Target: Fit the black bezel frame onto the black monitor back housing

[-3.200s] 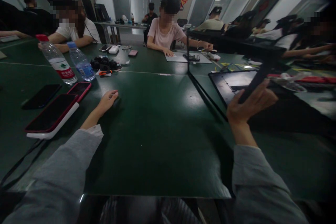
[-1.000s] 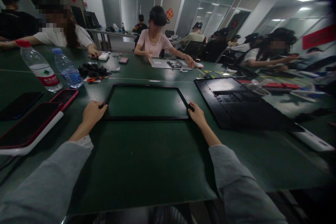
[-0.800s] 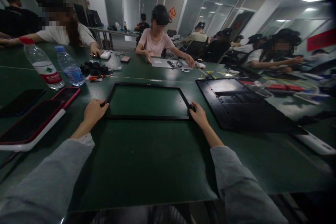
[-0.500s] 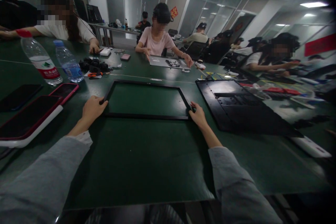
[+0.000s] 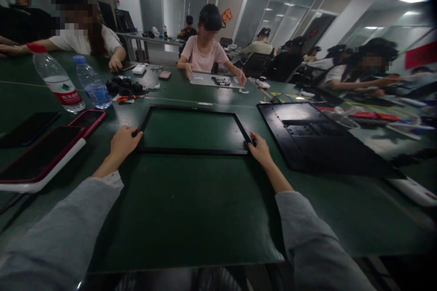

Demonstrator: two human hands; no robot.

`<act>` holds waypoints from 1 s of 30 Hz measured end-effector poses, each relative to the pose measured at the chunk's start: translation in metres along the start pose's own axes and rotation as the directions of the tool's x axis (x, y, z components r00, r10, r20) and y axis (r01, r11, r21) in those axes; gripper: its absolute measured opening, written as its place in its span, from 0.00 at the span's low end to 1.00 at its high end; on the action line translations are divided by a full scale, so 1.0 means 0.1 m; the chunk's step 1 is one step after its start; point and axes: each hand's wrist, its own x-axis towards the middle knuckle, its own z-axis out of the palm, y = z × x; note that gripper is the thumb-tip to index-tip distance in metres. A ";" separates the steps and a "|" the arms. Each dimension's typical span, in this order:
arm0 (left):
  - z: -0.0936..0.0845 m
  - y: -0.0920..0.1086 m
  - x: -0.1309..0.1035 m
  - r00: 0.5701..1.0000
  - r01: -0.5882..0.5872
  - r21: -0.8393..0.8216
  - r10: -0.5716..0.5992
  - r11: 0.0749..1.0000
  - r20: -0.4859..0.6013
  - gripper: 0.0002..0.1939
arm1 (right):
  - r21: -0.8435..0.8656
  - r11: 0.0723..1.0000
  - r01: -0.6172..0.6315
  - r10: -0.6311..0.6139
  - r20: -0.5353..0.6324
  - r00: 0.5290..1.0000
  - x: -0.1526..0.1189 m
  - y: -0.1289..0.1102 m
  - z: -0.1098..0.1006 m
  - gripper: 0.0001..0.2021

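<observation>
Left hand point(image 5: 122, 142) and right hand point(image 5: 260, 149), fingers curled, grip the near corners of a flat black frame point(image 5: 192, 150); bare green table point(image 5: 191, 209) lies nearer, black panel point(image 5: 317, 141) just right.

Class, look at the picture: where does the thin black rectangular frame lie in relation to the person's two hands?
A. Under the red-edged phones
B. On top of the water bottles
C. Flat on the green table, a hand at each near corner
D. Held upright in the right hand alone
C: the black frame lies flat on the green table, with the left hand at its near left corner and the right hand at its near right corner.
</observation>
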 end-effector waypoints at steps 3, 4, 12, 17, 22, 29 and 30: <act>-0.01 0.01 0.00 1.000 0.013 -0.010 -0.013 1.000 0.022 0.28 | -0.020 0.999 -0.031 0.031 0.004 1.000 -0.01 -0.05 -0.02 0.34; -0.01 0.01 -0.01 1.000 0.014 -0.015 -0.014 1.000 0.026 0.28 | -0.022 0.999 -0.041 0.041 0.006 0.999 -0.01 -0.07 -0.03 0.34; 0.05 -0.04 0.03 1.000 0.005 -0.103 -0.009 0.995 -0.029 0.31 | 0.020 0.999 -0.044 0.045 -0.023 0.999 -0.01 -0.04 0.00 0.33; 0.05 -0.01 0.05 0.997 0.002 -0.176 -0.015 0.984 -0.071 0.31 | 0.020 0.999 -0.026 0.027 -0.045 0.999 0.01 0.00 0.02 0.31; -0.01 0.16 -0.04 0.989 -0.144 -0.222 0.143 0.964 -0.022 0.38 | 0.015 1.000 0.014 -0.013 -0.076 0.997 0.04 0.03 0.03 0.31; -0.15 0.47 -0.22 0.871 -0.357 -0.245 0.416 0.901 0.260 0.35 | 0.114 0.993 -0.037 0.052 -0.131 0.990 0.05 0.03 0.03 0.30; -0.16 0.48 -0.22 0.871 -0.363 -0.255 0.424 0.896 0.249 0.31 | 0.132 0.990 -0.040 0.059 -0.141 0.988 0.05 0.03 0.02 0.30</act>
